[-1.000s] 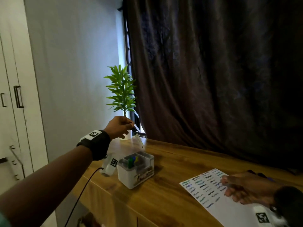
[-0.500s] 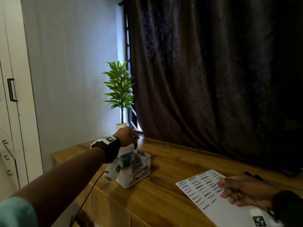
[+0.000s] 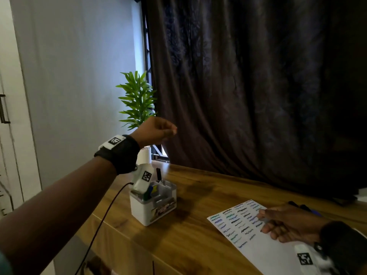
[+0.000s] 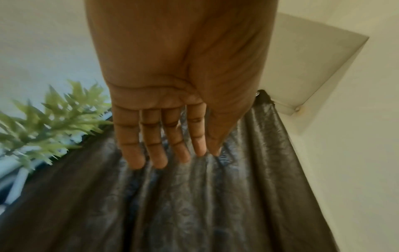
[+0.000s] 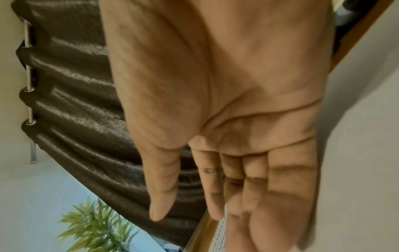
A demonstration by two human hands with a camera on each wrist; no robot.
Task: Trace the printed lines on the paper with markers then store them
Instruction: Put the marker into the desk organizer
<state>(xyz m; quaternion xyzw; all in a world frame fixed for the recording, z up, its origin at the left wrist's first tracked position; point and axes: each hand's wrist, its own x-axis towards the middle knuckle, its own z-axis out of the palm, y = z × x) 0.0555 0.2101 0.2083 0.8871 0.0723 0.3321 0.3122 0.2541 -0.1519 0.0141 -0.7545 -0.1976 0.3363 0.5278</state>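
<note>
A white storage box (image 3: pixel 156 210) stands on the wooden table (image 3: pixel 198 195) and holds green, blue and yellow markers (image 3: pixel 151 190). A black marker (image 3: pixel 158 174) stands upright in its far side. My left hand (image 3: pixel 169 132) hovers above the box, empty; the left wrist view shows its fingers (image 4: pixel 158 153) straight. The paper (image 3: pixel 234 223) with rows of wavy lines lies at the right. On it rests my right hand (image 3: pixel 278 223), flat and holding nothing, its fingers (image 5: pixel 213 196) stretched out over the paper (image 5: pixel 220 237). Two dark markers (image 3: pixel 301 207) lie just behind that hand.
A green plant (image 3: pixel 138 102) in a white pot (image 3: pixel 145 154) stands behind the box by the window. A dark curtain (image 3: pixel 248 86) hangs along the table's far edge. A black cable (image 3: pixel 103 217) drops from my left wrist over the table's left edge.
My left hand lowered the black marker into the box, let go of it and rose up to the right, empty. The right hand stayed on the paper.
</note>
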